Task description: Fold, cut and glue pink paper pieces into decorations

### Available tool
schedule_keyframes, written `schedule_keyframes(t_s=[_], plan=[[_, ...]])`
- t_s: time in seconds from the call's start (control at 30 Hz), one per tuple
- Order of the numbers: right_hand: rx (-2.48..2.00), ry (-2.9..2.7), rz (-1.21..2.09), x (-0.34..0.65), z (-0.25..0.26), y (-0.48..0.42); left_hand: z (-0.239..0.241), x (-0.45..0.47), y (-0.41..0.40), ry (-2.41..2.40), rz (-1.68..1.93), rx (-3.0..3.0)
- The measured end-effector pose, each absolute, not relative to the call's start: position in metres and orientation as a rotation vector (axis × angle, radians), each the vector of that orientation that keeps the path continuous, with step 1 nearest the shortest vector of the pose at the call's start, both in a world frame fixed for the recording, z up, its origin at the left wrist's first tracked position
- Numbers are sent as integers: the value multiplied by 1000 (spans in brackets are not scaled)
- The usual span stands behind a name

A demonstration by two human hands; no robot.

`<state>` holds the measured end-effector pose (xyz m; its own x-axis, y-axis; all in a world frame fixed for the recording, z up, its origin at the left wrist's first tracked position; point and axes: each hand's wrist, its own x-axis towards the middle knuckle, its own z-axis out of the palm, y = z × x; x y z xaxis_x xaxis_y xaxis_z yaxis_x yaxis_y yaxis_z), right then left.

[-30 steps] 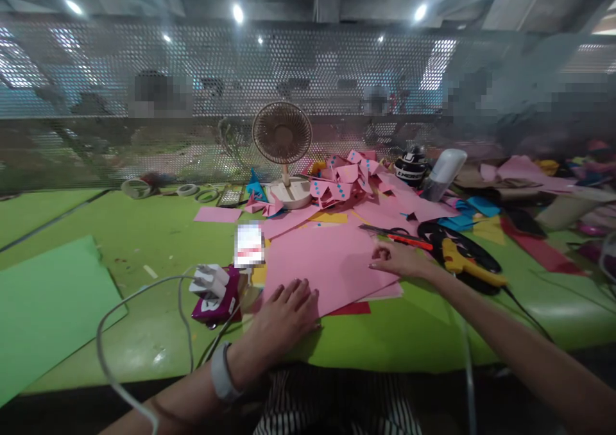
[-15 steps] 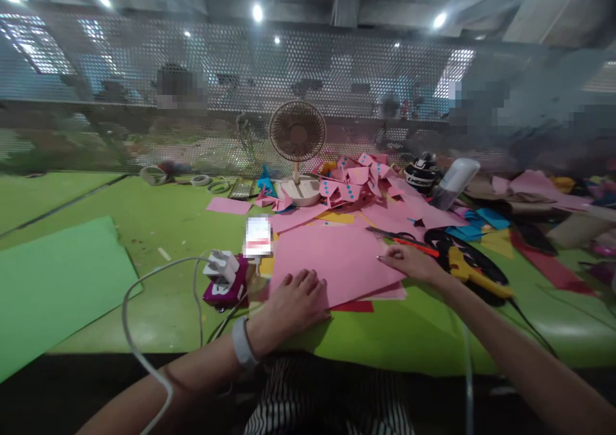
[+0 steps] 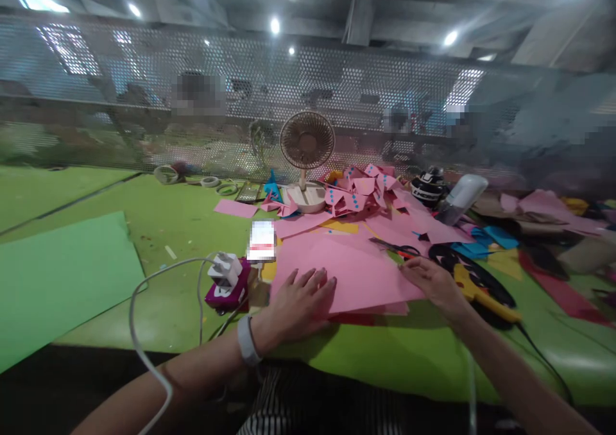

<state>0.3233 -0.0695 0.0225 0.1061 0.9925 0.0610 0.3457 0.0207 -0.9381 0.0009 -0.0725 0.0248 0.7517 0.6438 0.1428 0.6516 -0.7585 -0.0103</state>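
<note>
A sheet of pink paper (image 3: pixel 359 271) lies before me on the green table, on top of other pink and red sheets. My left hand (image 3: pixel 301 299) rests palm down across its left near part, fingers stretched out. At the right edge, my right hand (image 3: pixel 436 285) pinches the sheet between thumb and fingers. Just beyond that hand are scissors (image 3: pixel 409 251) with orange-red and black handles, partly hidden. A yellow-handled tool with a cord (image 3: pixel 495 301), perhaps a glue gun, lies on a black round tray to the right.
A small fan (image 3: pixel 307 141) stands at the back beside a heap of folded pink paper pieces (image 3: pixel 363 188). A purple power strip (image 3: pixel 226 297) with white plugs, a phone (image 3: pixel 262 239) and a looping white cable (image 3: pixel 132 313) are left. Green paper (image 3: pixel 62 281) lies far left.
My right hand has drawn right and toward me, with the pink sheet's right edge following. My left hand stays on the sheet. The view has shifted slightly.
</note>
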Motion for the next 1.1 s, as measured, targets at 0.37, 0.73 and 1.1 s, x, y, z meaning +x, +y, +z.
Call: schedule_keyframes(t_s=[0.37, 0.73, 1.1], plan=[[-1407, -1360, 1148, 318, 24, -68, 17, 21, -69, -1065, -209, -2903], [-1347, -1431, 1060, 307, 48, -73, 12, 12, -56, -1162, -311, -2922], [-1269, -1204, 770, 298, 44, -68, 47, -7, -37, -1504, -1017, -3270]])
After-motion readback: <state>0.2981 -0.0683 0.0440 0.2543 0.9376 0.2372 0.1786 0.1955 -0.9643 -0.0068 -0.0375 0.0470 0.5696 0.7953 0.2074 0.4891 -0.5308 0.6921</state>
